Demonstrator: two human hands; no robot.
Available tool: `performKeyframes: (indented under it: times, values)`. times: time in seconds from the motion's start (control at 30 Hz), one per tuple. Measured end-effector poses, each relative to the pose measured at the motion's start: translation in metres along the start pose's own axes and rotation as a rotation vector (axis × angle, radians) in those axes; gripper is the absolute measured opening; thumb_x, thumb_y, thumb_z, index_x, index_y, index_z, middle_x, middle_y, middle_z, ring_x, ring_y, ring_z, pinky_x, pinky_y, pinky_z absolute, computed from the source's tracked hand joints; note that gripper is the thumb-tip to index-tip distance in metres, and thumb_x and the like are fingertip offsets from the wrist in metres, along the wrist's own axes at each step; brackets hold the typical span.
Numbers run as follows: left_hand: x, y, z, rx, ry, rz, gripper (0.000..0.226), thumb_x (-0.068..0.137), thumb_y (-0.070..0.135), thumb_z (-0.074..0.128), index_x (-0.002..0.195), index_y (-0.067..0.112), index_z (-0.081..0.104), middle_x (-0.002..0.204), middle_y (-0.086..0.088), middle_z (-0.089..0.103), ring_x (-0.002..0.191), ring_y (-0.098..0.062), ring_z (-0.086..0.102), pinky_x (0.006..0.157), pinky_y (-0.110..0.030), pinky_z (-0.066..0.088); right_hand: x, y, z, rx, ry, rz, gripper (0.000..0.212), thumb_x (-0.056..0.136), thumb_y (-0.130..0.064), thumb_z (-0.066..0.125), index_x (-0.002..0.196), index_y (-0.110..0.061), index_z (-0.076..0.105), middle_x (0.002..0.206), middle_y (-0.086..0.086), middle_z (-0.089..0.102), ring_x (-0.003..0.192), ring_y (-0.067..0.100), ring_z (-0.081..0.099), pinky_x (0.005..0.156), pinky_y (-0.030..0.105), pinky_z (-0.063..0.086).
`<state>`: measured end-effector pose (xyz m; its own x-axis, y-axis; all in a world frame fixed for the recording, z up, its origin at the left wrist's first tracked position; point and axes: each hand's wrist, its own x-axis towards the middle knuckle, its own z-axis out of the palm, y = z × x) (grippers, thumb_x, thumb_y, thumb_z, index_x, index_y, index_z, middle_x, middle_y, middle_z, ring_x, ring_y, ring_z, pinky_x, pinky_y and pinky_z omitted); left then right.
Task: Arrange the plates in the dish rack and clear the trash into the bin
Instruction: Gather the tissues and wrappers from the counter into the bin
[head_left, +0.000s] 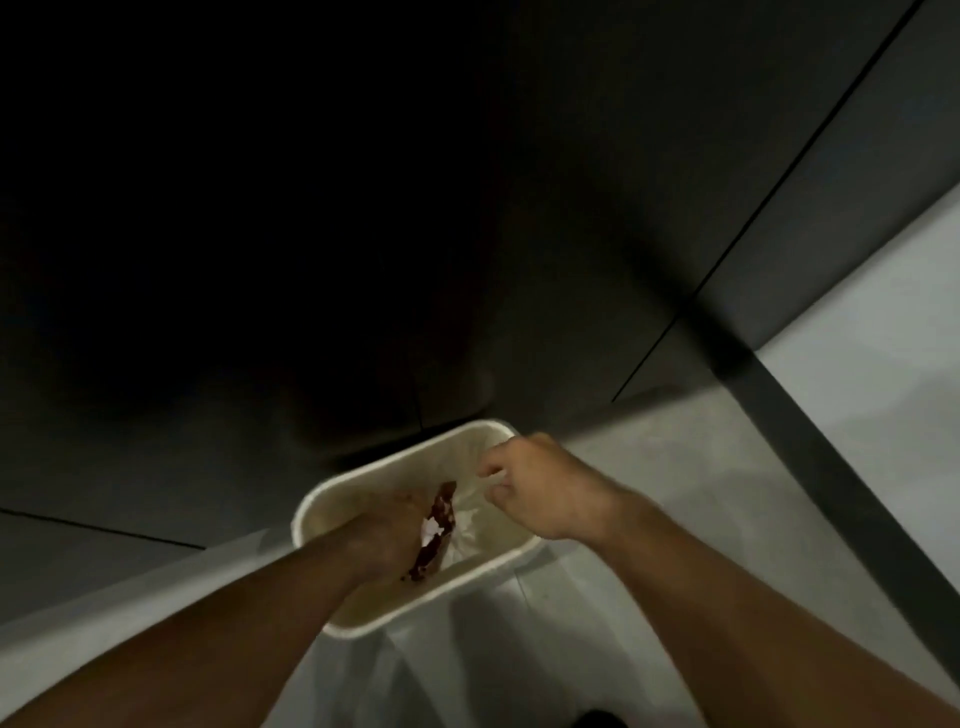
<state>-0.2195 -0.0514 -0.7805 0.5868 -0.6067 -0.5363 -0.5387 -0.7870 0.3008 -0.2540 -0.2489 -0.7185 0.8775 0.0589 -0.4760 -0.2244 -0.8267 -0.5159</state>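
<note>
The left hand (387, 530) grips a crumpled brown-and-white wrapper (435, 532) inside the mouth of the cream bin (310, 512), above something white (paper or liner, too blurred to tell). The right hand (540, 488) hovers over the bin's right rim with its fingers curled; whether they pinch anything cannot be told. The bin's far edge sits against a dark cabinet (571, 234), with pale floor (857, 415) open to the right.

Dim indoor room: dark cabinet panels (571, 218) rose beyond the fingers (498, 460); a waste bin (306, 512) stood below them on pale floor (857, 415).
</note>
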Motion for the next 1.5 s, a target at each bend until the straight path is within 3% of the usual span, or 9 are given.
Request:
performKeyframes:
  times: [0.07, 0.17, 0.3, 0.5, 0.73, 0.87, 1.0, 1.3, 1.5]
  values:
    - [0.012, -0.003, 0.010, -0.015, 0.047, -0.012, 0.031, 0.105, 0.025, 0.032, 0.115, 0.018, 0.061, 0.116, -0.006, 0.066, 0.102, -0.021, 0.062, 0.098, -0.037, 0.047, -0.013, -0.003, -0.007, 0.081, 0.030, -0.010, 0.028, 0.094, -0.027, 0.063, 0.122, -0.027, 0.065, 0.119, -0.004, 0.067, 0.099, 0.009, 0.065, 0.087, 0.033, 0.057]
    - [0.028, -0.003, 0.031, -0.122, -0.033, -0.108, 0.040, 0.105, 0.032, 0.031, 0.139, 0.017, 0.046, 0.140, -0.009, 0.051, 0.125, -0.025, 0.050, 0.106, -0.033, 0.035, -0.022, -0.008, -0.006, 0.113, 0.087, 0.027, 0.031, 0.093, -0.031, 0.064, 0.123, -0.026, 0.065, 0.120, -0.006, 0.066, 0.101, 0.007, 0.064, 0.089, 0.033, 0.056]
    - [0.039, -0.011, 0.049, -0.136, -0.081, -0.063, 0.037, 0.101, 0.033, 0.040, 0.133, 0.019, 0.052, 0.123, -0.006, 0.059, 0.107, -0.022, 0.058, 0.098, -0.033, 0.044, -0.026, -0.016, 0.002, 0.151, 0.108, 0.065, 0.032, 0.094, -0.034, 0.062, 0.125, -0.025, 0.064, 0.124, -0.005, 0.066, 0.104, 0.006, 0.062, 0.090, 0.031, 0.056]
    - [0.038, -0.009, 0.034, -0.144, -0.131, -0.167, 0.058, 0.099, 0.048, 0.034, 0.152, 0.028, 0.022, 0.155, -0.004, 0.030, 0.139, -0.025, 0.033, 0.113, -0.040, 0.029, -0.031, -0.015, -0.009, 0.107, 0.165, 0.061, 0.031, 0.095, -0.036, 0.060, 0.125, -0.031, 0.064, 0.125, -0.008, 0.063, 0.104, 0.004, 0.059, 0.081, 0.018, 0.047]
    - [-0.013, 0.002, -0.023, -0.115, 0.071, -0.004, 0.034, 0.100, 0.045, 0.037, 0.124, 0.030, 0.056, 0.127, 0.007, 0.054, 0.111, -0.012, 0.053, 0.091, -0.027, 0.043, -0.034, -0.018, -0.024, 0.072, 0.282, -0.012, 0.022, 0.095, -0.038, 0.056, 0.114, -0.033, 0.066, 0.111, -0.017, 0.057, 0.098, 0.001, 0.053, 0.078, 0.019, 0.045]
    - [-0.056, 0.030, -0.103, -0.027, 0.282, 0.153, 0.043, 0.094, 0.060, 0.026, 0.109, 0.035, 0.057, 0.104, 0.017, 0.049, 0.095, -0.002, 0.049, 0.079, -0.024, 0.044, -0.057, -0.035, -0.061, 0.081, 0.318, -0.045, 0.026, 0.096, -0.042, 0.052, 0.117, -0.033, 0.065, 0.113, -0.018, 0.058, 0.103, 0.001, 0.053, 0.088, 0.026, 0.048]
    - [-0.109, 0.076, -0.199, -0.008, 0.411, 0.256, 0.043, 0.093, 0.061, 0.023, 0.109, 0.038, 0.056, 0.105, 0.022, 0.049, 0.097, 0.004, 0.043, 0.079, -0.021, 0.045, -0.106, -0.068, -0.130, 0.099, 0.354, -0.069, 0.030, 0.096, -0.041, 0.054, 0.124, -0.032, 0.063, 0.119, -0.019, 0.058, 0.108, -0.003, 0.050, 0.093, 0.020, 0.043]
    - [-0.247, 0.224, -0.423, 0.046, 0.448, 0.454, 0.043, 0.090, 0.065, 0.023, 0.110, 0.041, 0.053, 0.109, 0.022, 0.049, 0.097, 0.005, 0.045, 0.081, -0.023, 0.048, -0.268, -0.160, -0.354, 0.134, 0.596, -0.120, 0.024, 0.091, -0.040, 0.066, 0.113, -0.033, 0.068, 0.106, -0.022, 0.059, 0.099, -0.003, 0.058, 0.083, 0.015, 0.045]
    - [-0.313, 0.293, -0.574, 0.083, 0.636, 0.484, 0.041, 0.092, 0.060, 0.030, 0.109, 0.034, 0.057, 0.106, 0.017, 0.053, 0.096, -0.001, 0.049, 0.083, -0.029, 0.048, -0.357, -0.216, -0.503, 0.091, 0.755, -0.173, 0.023, 0.089, -0.036, 0.068, 0.110, -0.027, 0.071, 0.101, -0.018, 0.062, 0.093, -0.004, 0.057, 0.077, 0.005, 0.041]
